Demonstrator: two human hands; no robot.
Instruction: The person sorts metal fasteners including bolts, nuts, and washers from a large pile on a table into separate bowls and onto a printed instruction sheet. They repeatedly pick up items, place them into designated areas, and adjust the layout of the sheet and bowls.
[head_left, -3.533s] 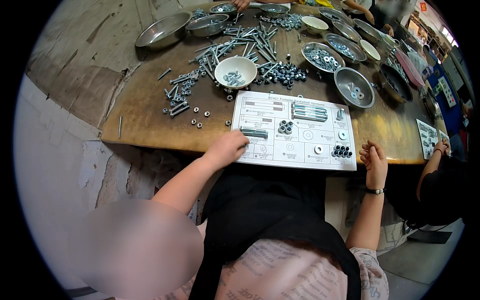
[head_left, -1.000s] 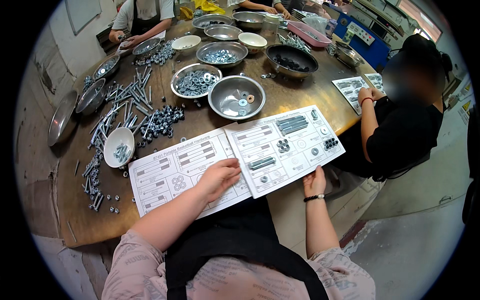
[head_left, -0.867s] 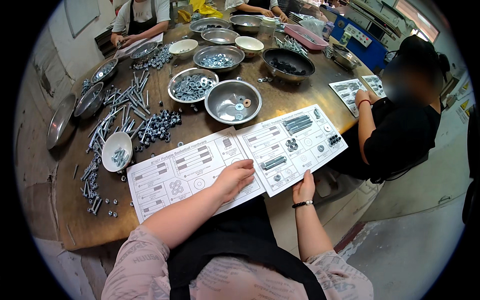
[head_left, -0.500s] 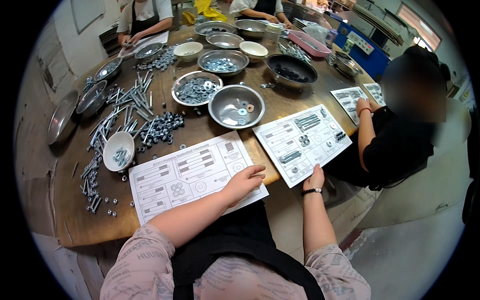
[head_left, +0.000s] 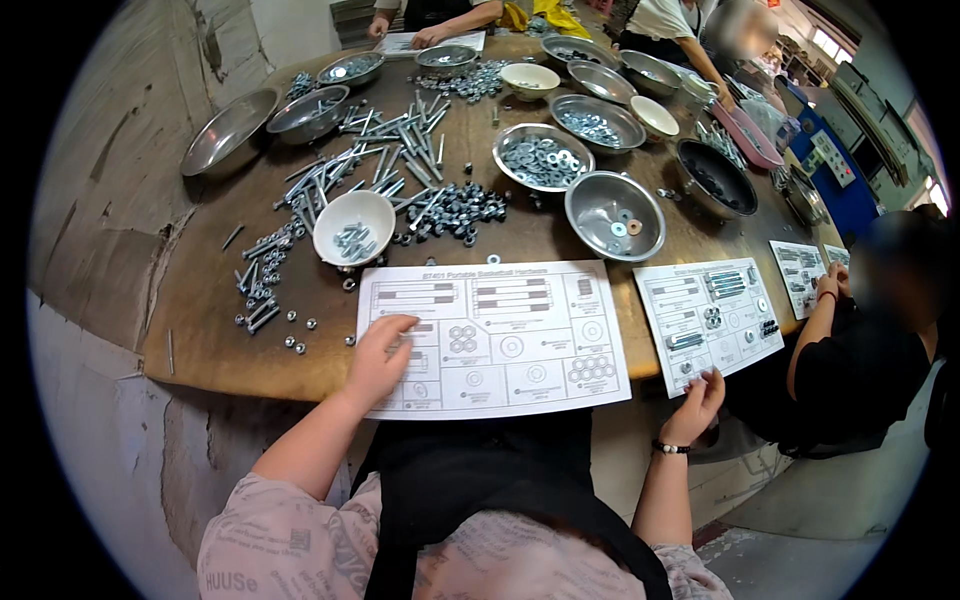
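A printed card (head_left: pixel 510 322) with outlined drawings of bolts, washers and nuts lies in front of me at the table's edge, with no hardware on it. My left hand (head_left: pixel 378 362) rests over its left edge, thumb and fingers apart, holding nothing visible. On the right, a second card (head_left: pixel 665 309) carries bolts, washers and dark nuts set on its drawings. My right hand (head_left: pixel 698 407) is at that card's lower edge, fingers loosely bent and apart; whether the fingertips touch it I cannot tell.
Beyond the cards are a pile of nuts (head_left: pixel 465 210), loose long bolts (head_left: pixel 405 135), a white bowl (head_left: pixel 325 240) of short bolts, a steel bowl (head_left: pixel 590 235) with a few washers, and a black bowl (head_left: pixel 725 200). A co-worker (head_left: pixel 850 330) sits close on the right; others work across the table.
My left hand has moved from the empty card's right side to its left edge. That card now lies straighter before me. My right hand has loosened from the filled card. The view has turned left.
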